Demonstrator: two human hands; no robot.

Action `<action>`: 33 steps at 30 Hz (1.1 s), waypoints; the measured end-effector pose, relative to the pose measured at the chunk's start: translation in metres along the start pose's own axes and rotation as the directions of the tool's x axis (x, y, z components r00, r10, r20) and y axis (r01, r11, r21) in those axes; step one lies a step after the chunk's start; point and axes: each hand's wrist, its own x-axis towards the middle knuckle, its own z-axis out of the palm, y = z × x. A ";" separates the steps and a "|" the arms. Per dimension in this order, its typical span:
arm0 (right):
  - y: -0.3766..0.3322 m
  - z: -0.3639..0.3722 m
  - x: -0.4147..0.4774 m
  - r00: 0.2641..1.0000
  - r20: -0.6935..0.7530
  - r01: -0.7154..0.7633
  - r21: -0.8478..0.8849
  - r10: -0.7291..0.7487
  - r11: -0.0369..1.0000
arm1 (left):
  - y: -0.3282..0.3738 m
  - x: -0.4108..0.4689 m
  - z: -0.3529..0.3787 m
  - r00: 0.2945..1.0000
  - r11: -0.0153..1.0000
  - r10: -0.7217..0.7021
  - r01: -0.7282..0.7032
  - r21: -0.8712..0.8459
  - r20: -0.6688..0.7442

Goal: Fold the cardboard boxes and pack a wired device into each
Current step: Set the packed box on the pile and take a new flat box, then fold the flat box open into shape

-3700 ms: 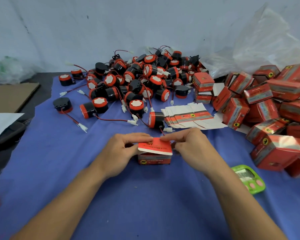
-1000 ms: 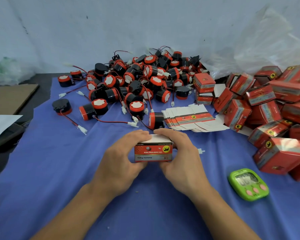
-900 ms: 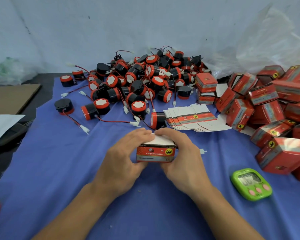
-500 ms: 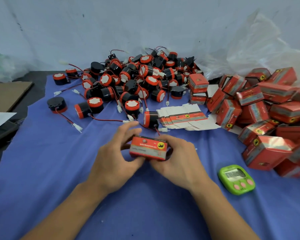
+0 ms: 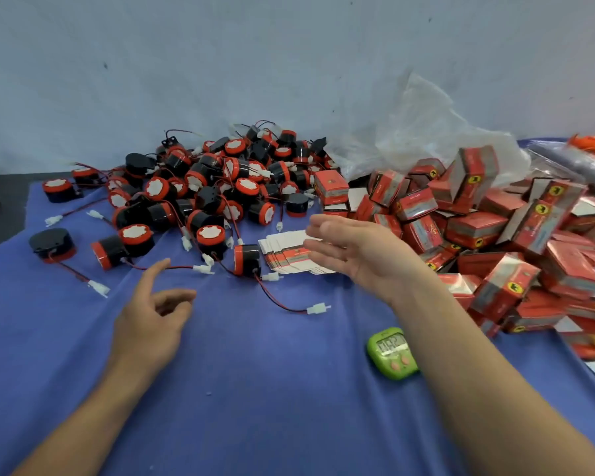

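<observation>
My left hand [image 5: 152, 317] hovers over the blue cloth with loosely curled fingers and holds nothing. My right hand [image 5: 358, 249] is raised, fingers straight and spread, empty, in front of a stack of flat unfolded boxes [image 5: 289, 255]. A black and red wired device [image 5: 247, 260] lies just left of that stack, its red wire and white plug trailing toward me. Behind it is a heap of similar wired devices [image 5: 217, 180]. A pile of folded red boxes [image 5: 488, 221] fills the right side.
A green timer [image 5: 392, 352] sits on the blue cloth [image 5: 255, 389] near my right forearm. Crumpled clear plastic [image 5: 423, 132] lies behind the box pile against the wall. Loose devices with wires lie at the left, one black one [image 5: 51, 240] near the cloth's edge.
Both hands held a closed red box half a second ago. Now both are empty and apart; the right hand has swung up and right toward the box pile. The view has turned right.
</observation>
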 end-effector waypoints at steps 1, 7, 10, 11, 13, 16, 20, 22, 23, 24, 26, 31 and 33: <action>0.009 0.006 0.003 0.999 -0.036 0.020 -0.162 -0.026 0.987 | 0.001 -0.001 0.000 1.000 1.000 0.006 -0.006 0.015 0.000; 0.075 0.051 0.023 0.950 -0.180 -0.001 -0.820 -0.256 0.573 | 0.008 -0.006 0.001 1.000 0.999 0.001 -0.002 0.049 0.023; 0.113 0.069 0.026 0.939 -0.137 0.039 -0.870 -0.317 0.491 | 0.009 -0.005 0.001 0.999 0.998 0.001 -0.004 0.070 0.037; 0.122 0.070 0.027 0.946 -0.113 0.033 -0.900 -0.305 0.435 | 0.009 -0.005 0.001 0.999 0.998 0.001 -0.003 0.070 0.040; 0.130 0.069 0.030 0.960 -0.052 0.057 -0.926 -0.276 0.373 | 0.008 -0.005 0.001 0.999 0.997 0.012 -0.015 0.073 0.044; 0.120 0.066 0.027 0.949 -0.019 0.190 -0.762 -0.315 0.619 | 0.008 -0.004 0.002 0.998 0.995 0.041 -0.046 0.094 0.054; 0.101 0.042 0.028 0.769 -0.156 0.142 -0.904 -0.620 0.403 | 0.009 -0.003 0.003 0.998 0.992 0.044 -0.049 0.112 0.050; 0.097 0.025 0.030 0.870 -0.101 -0.032 -0.988 -0.482 0.150 | 0.009 -0.004 0.002 0.997 0.992 0.048 -0.054 0.112 0.054; 0.098 0.022 0.030 0.923 -0.075 -0.049 -0.996 -0.378 0.078 | 0.009 -0.005 0.002 0.997 0.992 0.047 -0.053 0.114 0.056; 0.100 0.021 0.029 0.954 -0.062 -0.051 -0.998 -0.292 0.045 | 0.009 -0.005 0.001 0.997 0.992 0.045 -0.052 0.118 0.059; 0.104 0.023 0.026 0.969 -0.053 -0.050 -0.999 -0.241 0.020 | 0.009 -0.005 0.001 0.997 0.990 0.048 -0.056 0.131 0.065; 0.100 0.034 0.020 0.889 -0.009 0.024 -0.998 -0.458 0.066 | 0.012 -0.007 0.003 0.991 0.977 0.105 -0.118 0.176 0.078; 0.099 0.039 0.016 0.842 -0.044 0.069 -0.980 -0.538 0.187 | 0.013 -0.010 0.005 0.978 0.943 0.168 -0.196 0.267 0.125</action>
